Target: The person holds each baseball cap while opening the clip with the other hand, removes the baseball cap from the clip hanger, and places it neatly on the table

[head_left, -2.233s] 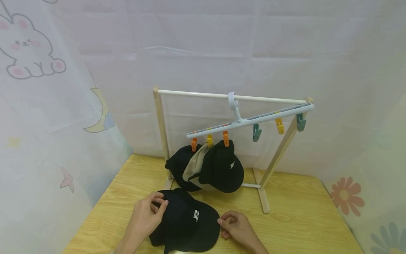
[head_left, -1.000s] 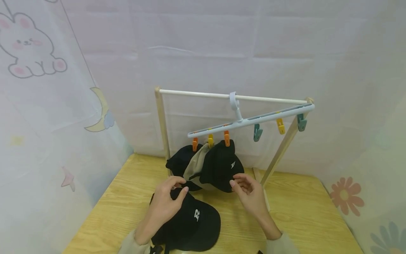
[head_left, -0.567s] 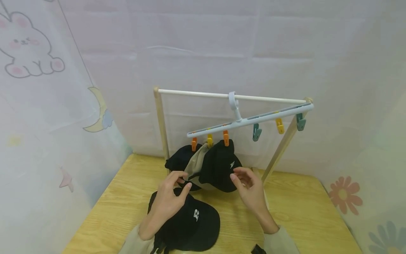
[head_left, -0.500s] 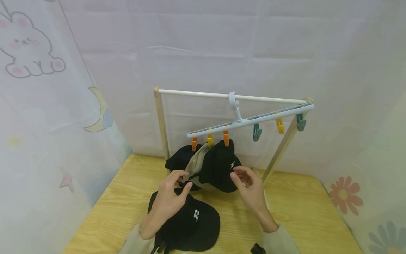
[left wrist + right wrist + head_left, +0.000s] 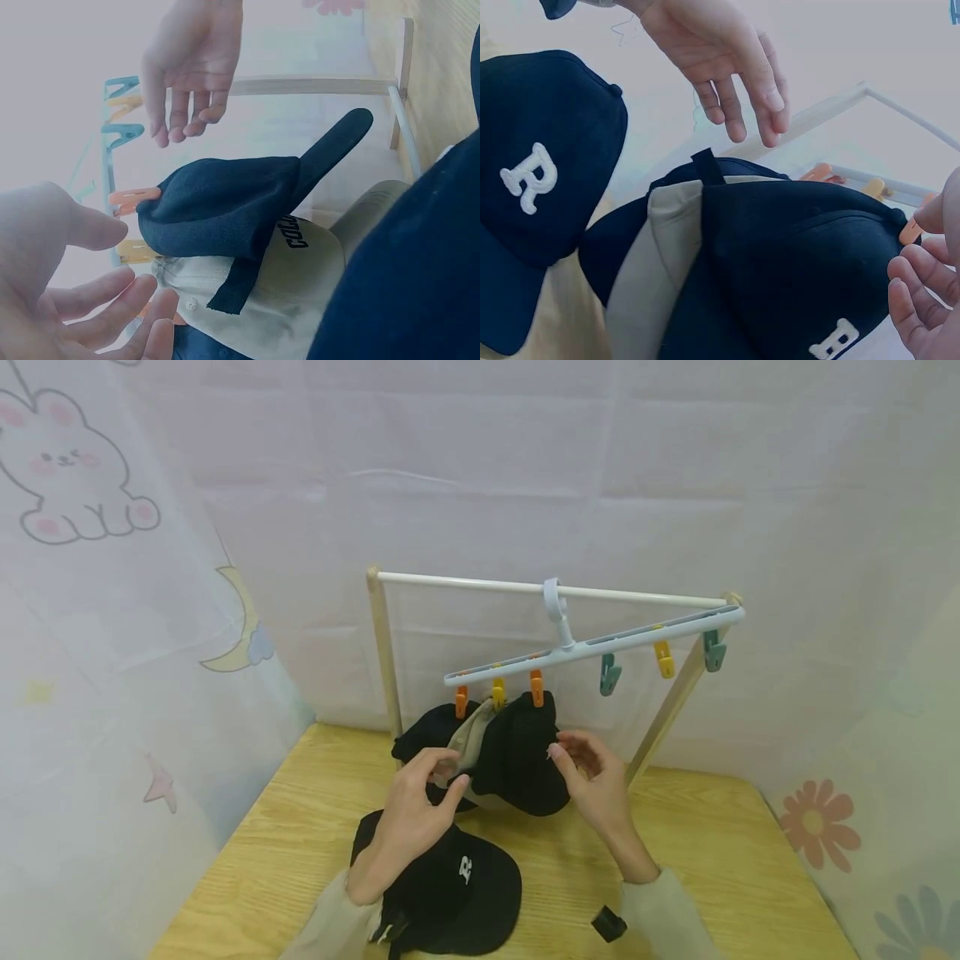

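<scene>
A black baseball cap (image 5: 480,893) with a white R lies on the table below my left hand (image 5: 420,814). That hand hovers over its crown, thumb and fingers apart and nothing between them. My right hand (image 5: 600,789) is raised at the right side of the hanging black cap (image 5: 525,760), fingers loosely bent and holding nothing; whether it touches that cap I cannot tell. Behind it hang a beige cap (image 5: 300,262) and another dark cap (image 5: 431,731). Orange clips (image 5: 537,689) and a yellow clip (image 5: 498,693) hold these caps on the pale blue hanger (image 5: 585,647).
The tilted hanger hooks over the white bar of a wooden rack (image 5: 382,652). Green clips (image 5: 610,675) and a yellow clip (image 5: 664,658) dangle at its right without caps. A small black block (image 5: 609,925) shows by the right sleeve. Printed curtains (image 5: 187,735) enclose the wooden table (image 5: 720,877).
Both hands have left the cap on the table, the left from its crown and the right from its brim. They have risen forward toward the hanging caps, and the caps stay in place.
</scene>
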{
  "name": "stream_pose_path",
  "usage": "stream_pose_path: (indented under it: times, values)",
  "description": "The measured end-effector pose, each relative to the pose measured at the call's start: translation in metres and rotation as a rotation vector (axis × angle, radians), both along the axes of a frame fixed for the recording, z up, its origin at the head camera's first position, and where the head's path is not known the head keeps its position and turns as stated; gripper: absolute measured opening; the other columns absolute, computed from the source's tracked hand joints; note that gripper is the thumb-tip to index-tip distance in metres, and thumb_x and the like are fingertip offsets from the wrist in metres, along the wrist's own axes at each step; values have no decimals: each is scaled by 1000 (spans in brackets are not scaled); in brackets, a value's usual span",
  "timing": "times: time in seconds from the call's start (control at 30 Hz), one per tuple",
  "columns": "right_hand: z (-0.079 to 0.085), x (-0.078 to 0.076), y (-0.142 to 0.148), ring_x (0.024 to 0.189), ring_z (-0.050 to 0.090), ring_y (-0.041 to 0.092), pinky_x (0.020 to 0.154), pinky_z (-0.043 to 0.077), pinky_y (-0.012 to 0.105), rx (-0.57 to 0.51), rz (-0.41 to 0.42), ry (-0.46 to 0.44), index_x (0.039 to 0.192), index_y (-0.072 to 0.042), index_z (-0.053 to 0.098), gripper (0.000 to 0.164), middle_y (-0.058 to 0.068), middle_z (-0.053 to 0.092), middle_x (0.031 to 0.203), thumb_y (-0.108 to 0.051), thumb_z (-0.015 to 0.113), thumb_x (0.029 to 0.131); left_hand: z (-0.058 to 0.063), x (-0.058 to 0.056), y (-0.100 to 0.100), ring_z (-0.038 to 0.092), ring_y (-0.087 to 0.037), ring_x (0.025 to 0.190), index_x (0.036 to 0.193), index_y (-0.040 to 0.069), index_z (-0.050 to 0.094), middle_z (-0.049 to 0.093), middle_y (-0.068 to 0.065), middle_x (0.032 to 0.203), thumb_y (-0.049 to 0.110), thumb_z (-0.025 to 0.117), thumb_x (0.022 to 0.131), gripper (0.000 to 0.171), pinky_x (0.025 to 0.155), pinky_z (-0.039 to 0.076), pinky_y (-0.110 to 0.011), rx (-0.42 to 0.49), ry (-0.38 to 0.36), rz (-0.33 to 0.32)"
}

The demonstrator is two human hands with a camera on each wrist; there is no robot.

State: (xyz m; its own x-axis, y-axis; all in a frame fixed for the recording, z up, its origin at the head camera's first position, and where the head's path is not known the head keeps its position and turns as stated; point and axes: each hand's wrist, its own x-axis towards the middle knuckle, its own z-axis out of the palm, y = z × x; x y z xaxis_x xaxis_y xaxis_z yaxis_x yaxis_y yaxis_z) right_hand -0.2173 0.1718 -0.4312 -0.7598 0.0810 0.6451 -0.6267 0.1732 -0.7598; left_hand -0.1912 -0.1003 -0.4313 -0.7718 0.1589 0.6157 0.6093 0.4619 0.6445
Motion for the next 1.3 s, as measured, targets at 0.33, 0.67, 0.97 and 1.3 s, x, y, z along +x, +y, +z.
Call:
stream_pose_path:
  times: [0.33,0.67,0.97,1.3]
  values:
    - [27,-10,-1,94,67,7,85,54,16,70,-31,68,115,9,72,18,22,72,104,3,73,98,6,-11,10,71,-28,97,124,5,71,73,-13,112,17,77,99,29,85,62,-47,10,3,-20]
    - [47,-25,-2,102,66,8,87,53,17,61,-69,89,117,6,72,20,22,73,110,0,74,98,10,-19,24,70,-28,96,130,3,68,71,-13,116,14,78,99,34,81,63,-45,47,2,-46]
    - [55,-34,-9,111,67,26,94,52,26,129,-107,67,126,4,70,27,20,74,120,-6,73,101,16,-29,33,70,-31,98,132,1,66,70,-17,115,12,77,99,36,84,63,-48,75,-16,-70]
    - [60,-50,-12,122,68,32,106,51,53,161,-57,57,134,-5,70,31,15,73,131,-11,72,103,15,-39,41,69,-27,106,135,2,63,68,-14,126,15,76,100,39,87,62,-42,9,29,-23]
